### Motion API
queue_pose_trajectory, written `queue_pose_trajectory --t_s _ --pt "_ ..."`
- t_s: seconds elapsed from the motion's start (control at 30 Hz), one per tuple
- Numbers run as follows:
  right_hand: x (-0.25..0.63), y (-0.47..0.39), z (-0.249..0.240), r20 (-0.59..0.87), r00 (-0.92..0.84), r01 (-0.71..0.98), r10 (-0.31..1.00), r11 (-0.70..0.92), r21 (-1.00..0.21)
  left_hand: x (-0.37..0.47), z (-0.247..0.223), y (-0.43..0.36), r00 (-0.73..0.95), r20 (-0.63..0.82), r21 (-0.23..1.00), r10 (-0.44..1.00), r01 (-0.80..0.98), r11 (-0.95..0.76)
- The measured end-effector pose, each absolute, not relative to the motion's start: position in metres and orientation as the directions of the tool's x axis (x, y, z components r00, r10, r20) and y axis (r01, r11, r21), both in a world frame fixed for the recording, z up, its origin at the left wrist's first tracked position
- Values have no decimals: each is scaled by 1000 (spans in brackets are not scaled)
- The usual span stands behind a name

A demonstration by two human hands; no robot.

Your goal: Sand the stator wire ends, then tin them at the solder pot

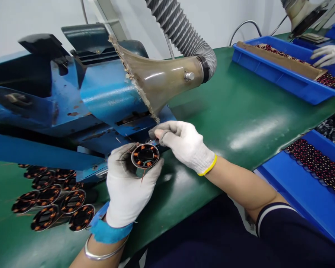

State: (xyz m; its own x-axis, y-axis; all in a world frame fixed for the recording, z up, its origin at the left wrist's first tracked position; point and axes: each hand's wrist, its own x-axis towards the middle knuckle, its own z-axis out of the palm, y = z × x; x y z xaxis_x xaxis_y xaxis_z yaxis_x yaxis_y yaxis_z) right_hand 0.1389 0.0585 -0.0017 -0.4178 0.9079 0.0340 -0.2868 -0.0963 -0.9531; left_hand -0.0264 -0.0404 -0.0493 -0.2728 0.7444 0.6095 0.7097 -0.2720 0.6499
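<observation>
Stator (145, 156), one, sat clamped in left hand (130, 190); right hand (187, 145) had fingertips together near its one o'clock; roughly ten spare stators (73, 201) stood toward eight.

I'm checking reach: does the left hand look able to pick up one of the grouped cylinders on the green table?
Probably not as things stand: the grouped cylinders look near, but the left hand holds another cylinder.

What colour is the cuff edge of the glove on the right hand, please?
Bright yellow; the cuff edge shows in the head view.
</observation>
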Motion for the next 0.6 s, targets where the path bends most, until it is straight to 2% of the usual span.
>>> queue_pose_trajectory --t_s 0.1,0.17,0.27,0.37,0.5,0.6 --pt "141 65 -1 21 -235 -384 972 -73 -920 -28 -46 -37 -278 695 594 664 742 -311" --pt "140 63 0 25 -290 -332 957 -77 -940 -29 -46 -32 -310 721 583 620 755 -301" --pt "130 51 -1 0 -491 -227 871 -128 -965 -30 -45 -21 -388 719 604 576 758 -244" --pt "118 44 -4 -14 -577 -240 816 -187 -953 -28 -38 -8 -468 679 664 566 720 -201" --pt "109 50 -1 7 -573 -249 820 -165 -954 -23 -24 4 -515 603 727 609 669 -155" --pt "107 55 4 6 -498 -105 867 -53 -993 -20 -15 8 -514 577 738 635 661 -135"
